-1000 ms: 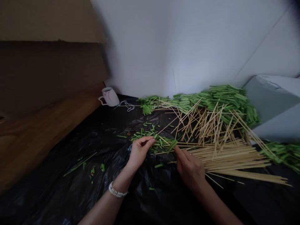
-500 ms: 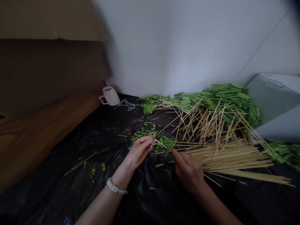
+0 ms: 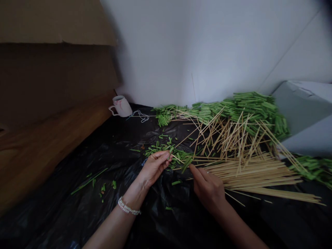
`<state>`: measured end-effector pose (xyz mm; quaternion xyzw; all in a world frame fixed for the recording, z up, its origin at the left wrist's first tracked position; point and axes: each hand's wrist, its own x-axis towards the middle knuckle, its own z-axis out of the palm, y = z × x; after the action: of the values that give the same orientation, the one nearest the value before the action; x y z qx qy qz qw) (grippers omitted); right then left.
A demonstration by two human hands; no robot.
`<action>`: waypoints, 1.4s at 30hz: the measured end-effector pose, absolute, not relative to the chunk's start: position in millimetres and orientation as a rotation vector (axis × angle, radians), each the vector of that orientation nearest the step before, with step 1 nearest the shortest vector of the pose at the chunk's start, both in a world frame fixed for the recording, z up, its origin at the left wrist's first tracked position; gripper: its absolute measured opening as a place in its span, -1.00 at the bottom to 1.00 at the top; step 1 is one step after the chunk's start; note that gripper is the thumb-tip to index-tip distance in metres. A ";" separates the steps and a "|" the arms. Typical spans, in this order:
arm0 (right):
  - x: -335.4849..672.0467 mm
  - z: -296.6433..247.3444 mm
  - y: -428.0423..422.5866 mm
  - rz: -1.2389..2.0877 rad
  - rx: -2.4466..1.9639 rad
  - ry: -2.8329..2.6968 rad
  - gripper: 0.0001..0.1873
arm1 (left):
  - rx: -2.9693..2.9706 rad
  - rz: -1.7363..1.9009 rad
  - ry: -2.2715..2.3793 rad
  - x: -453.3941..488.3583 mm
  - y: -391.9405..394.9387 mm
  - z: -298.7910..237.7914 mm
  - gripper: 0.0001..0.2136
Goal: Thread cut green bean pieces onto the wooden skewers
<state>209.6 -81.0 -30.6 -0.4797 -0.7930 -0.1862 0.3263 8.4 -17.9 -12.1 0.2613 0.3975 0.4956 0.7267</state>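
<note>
My left hand (image 3: 157, 166), wearing a beaded bracelet (image 3: 129, 206), is closed in a pinch on a thin wooden skewer (image 3: 177, 158). A small bit of green shows at these fingertips. The skewer slants down to the right, its far end close to a green bean piece (image 3: 186, 165). That piece is pinched in my right hand (image 3: 209, 186), whose other fingers are curled under and partly hidden. Whether skewer and bean touch, I cannot tell. Short green scraps (image 3: 158, 148) lie just behind my left hand.
Loose skewers (image 3: 254, 173) lie in a heap on the right. Behind them, bundled green beans (image 3: 255, 107) line the white wall (image 3: 155, 52). A mug (image 3: 121, 106) with string (image 3: 141, 116) stands back left. Black plastic sheet (image 3: 103, 211) lies underneath; a pale box (image 3: 306, 110) is at right.
Hardly anything differs. Both hands keep the same place and grip, and the whole view has shifted by a tiny amount.
</note>
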 end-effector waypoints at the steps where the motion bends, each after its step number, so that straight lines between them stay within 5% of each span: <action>1: 209.5 -30.5 -81.0 -0.491 -1.255 -2.076 -0.67 | 0.570 1.092 0.875 8.3 -17.9 -12.4 -0.75; 42: 204.9 -32.3 -84.5 -0.339 -1.303 -2.051 -0.64 | 0.607 1.015 0.924 20.0 -25.5 -13.9 -0.76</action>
<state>204.9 -84.5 -32.3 -0.4999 -0.7870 -0.1301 0.3373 20.0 -25.5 -13.9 0.2759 0.4197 0.4614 0.7313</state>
